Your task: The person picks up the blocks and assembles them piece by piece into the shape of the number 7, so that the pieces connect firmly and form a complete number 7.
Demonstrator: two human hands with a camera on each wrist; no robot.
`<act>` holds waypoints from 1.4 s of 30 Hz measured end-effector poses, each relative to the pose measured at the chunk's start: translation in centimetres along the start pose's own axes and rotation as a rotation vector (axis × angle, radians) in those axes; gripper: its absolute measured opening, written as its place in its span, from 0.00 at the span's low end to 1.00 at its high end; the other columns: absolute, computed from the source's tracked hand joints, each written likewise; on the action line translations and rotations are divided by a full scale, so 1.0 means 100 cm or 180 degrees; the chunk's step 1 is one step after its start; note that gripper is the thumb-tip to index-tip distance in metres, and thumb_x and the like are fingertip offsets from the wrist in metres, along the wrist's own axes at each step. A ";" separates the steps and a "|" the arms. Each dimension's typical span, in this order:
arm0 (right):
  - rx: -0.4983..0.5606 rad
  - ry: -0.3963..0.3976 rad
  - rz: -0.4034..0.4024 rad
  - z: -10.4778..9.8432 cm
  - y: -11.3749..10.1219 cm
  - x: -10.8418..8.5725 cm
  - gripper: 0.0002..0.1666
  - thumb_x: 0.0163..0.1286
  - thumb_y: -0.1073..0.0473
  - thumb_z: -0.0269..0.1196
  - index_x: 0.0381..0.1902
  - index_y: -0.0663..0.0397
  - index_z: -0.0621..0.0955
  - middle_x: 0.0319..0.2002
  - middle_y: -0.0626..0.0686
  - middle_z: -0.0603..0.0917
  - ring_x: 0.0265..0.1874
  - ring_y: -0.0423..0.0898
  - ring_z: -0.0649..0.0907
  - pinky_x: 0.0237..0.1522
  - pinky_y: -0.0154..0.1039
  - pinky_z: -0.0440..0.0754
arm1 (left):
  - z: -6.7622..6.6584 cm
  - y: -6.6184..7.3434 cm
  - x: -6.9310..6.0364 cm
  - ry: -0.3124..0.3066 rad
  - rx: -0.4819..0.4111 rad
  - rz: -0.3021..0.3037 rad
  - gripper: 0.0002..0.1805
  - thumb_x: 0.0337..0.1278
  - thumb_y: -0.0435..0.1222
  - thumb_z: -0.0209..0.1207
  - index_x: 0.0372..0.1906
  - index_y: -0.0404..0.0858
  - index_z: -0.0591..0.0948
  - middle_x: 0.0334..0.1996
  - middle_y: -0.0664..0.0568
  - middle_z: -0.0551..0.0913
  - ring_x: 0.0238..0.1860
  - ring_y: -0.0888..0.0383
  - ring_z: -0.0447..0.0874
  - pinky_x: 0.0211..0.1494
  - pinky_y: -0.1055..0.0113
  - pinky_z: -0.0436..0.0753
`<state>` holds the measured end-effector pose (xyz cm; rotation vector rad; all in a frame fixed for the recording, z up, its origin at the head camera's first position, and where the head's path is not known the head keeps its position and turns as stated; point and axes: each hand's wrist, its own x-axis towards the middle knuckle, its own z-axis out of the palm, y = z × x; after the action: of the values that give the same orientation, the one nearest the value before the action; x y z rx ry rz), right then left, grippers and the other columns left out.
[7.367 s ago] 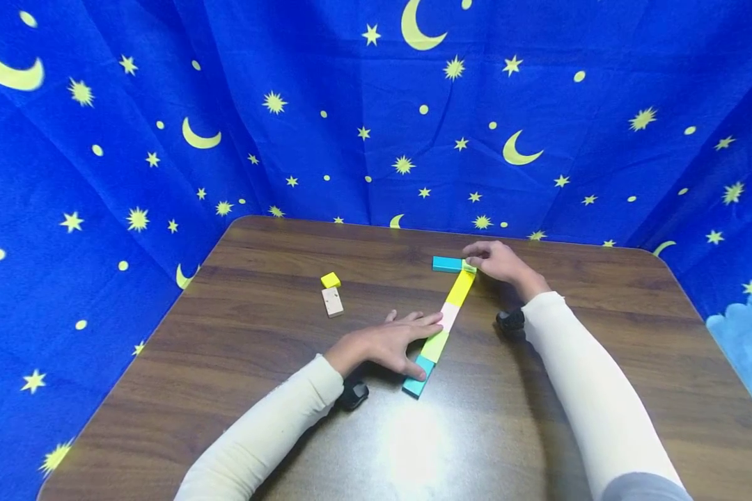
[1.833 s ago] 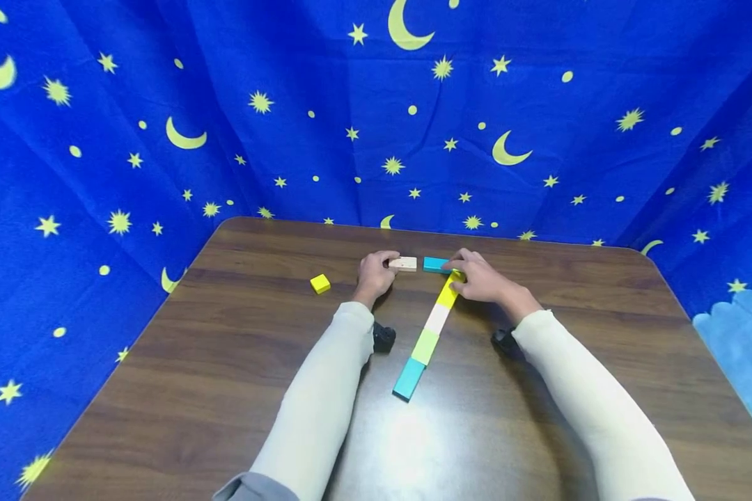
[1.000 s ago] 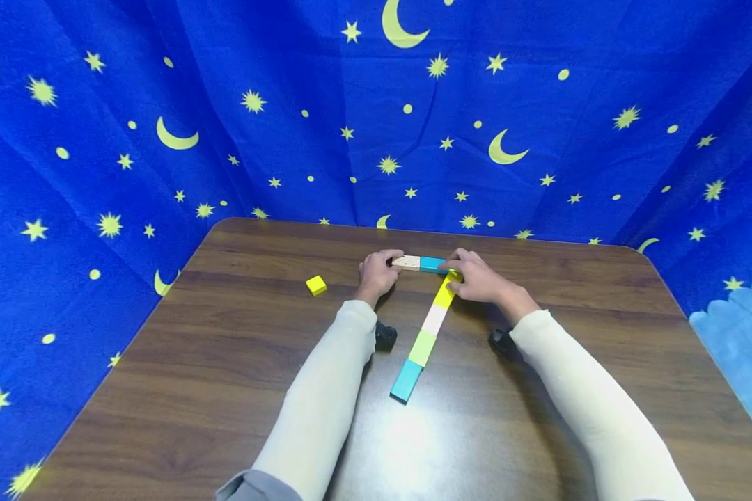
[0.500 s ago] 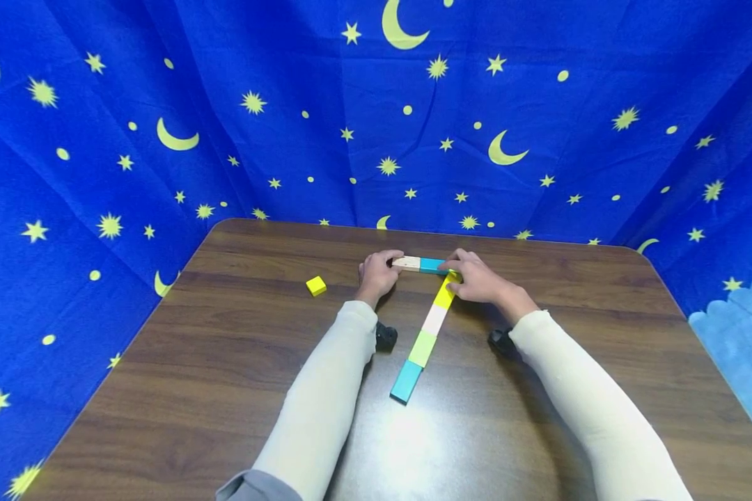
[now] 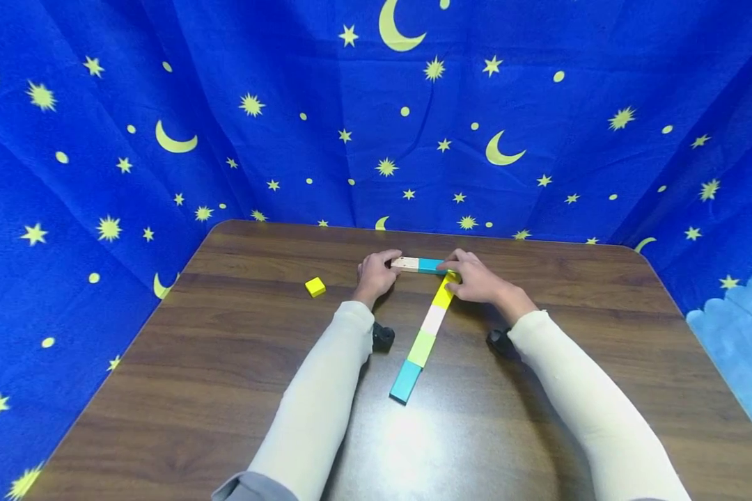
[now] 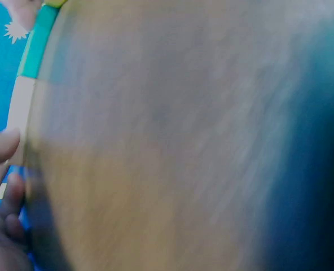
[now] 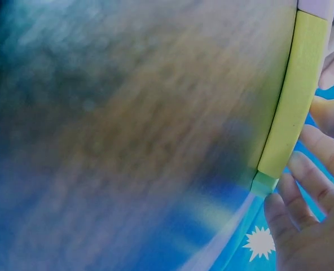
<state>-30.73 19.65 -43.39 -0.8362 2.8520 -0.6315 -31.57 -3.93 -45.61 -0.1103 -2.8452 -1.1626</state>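
Note:
At the far side of the table, my left hand point(image 5: 376, 276) pinches the left end of a pale wooden block point(image 5: 406, 264). That block's right end meets a teal block point(image 5: 431, 266). My right hand point(image 5: 478, 277) touches the teal block with its fingers spread over the corner, and its thumb lies by a yellow block point(image 5: 443, 295). A pale green block point(image 7: 263, 184) shows at that corner in the right wrist view; the hand covers most of it in the head view. From there a slanting row comes nearer: yellow, pale pink point(image 5: 434, 319), light green point(image 5: 422, 348) and teal point(image 5: 405, 381).
A small yellow block point(image 5: 315, 287) lies alone to the left on the brown wooden table point(image 5: 225, 362). Behind the table hangs a blue curtain point(image 5: 326, 83) with moons and stars. Black wrist cameras point(image 5: 383, 338) sit under both wrists.
My left hand left the slanting row, took the pale wooden block from beside the small yellow one and slid it against the teal block. In the last second both hands stay almost still.

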 end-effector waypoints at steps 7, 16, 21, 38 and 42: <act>0.0030 -0.0032 0.0047 -0.004 -0.001 -0.001 0.26 0.66 0.63 0.61 0.62 0.60 0.79 0.58 0.63 0.74 0.55 0.57 0.71 0.57 0.55 0.72 | -0.037 0.001 0.011 -0.0667 0.0002 0.0126 0.33 0.59 0.34 0.62 0.71 0.39 0.71 0.76 0.49 0.64 0.78 0.45 0.58 0.81 0.53 0.58; 0.0058 -0.0083 0.0010 -0.001 -0.002 -0.002 0.25 0.67 0.62 0.60 0.62 0.61 0.78 0.57 0.64 0.73 0.55 0.58 0.70 0.57 0.55 0.72 | -0.102 -0.017 0.003 -0.1253 0.0682 0.0457 0.30 0.66 0.37 0.57 0.71 0.32 0.68 0.77 0.41 0.60 0.78 0.41 0.57 0.81 0.50 0.56; 0.0061 -0.0083 0.0021 -0.002 -0.001 -0.003 0.25 0.67 0.62 0.60 0.62 0.61 0.79 0.57 0.63 0.73 0.55 0.58 0.70 0.57 0.55 0.72 | -0.119 -0.043 -0.016 -0.1334 0.0853 0.0564 0.28 0.66 0.36 0.57 0.68 0.31 0.71 0.74 0.40 0.65 0.75 0.40 0.62 0.79 0.47 0.61; 0.0028 -0.0100 0.0027 -0.003 -0.003 0.000 0.26 0.67 0.62 0.60 0.63 0.60 0.78 0.59 0.64 0.73 0.55 0.59 0.71 0.59 0.56 0.72 | -0.145 -0.096 -0.062 -0.1093 0.0896 0.0908 0.28 0.57 0.27 0.60 0.65 0.33 0.75 0.68 0.33 0.72 0.68 0.34 0.70 0.71 0.39 0.69; 0.0057 -0.0065 0.0023 -0.001 -0.002 -0.001 0.26 0.67 0.62 0.60 0.63 0.60 0.78 0.59 0.64 0.73 0.55 0.59 0.70 0.58 0.56 0.72 | -0.147 -0.102 -0.062 -0.1231 0.0828 0.0919 0.29 0.55 0.23 0.57 0.65 0.34 0.76 0.67 0.35 0.74 0.68 0.35 0.71 0.71 0.39 0.68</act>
<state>-30.59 19.58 -43.19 -0.8245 2.8256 -0.6429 -25.80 -21.81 -42.79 -0.7792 -3.1264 -0.7767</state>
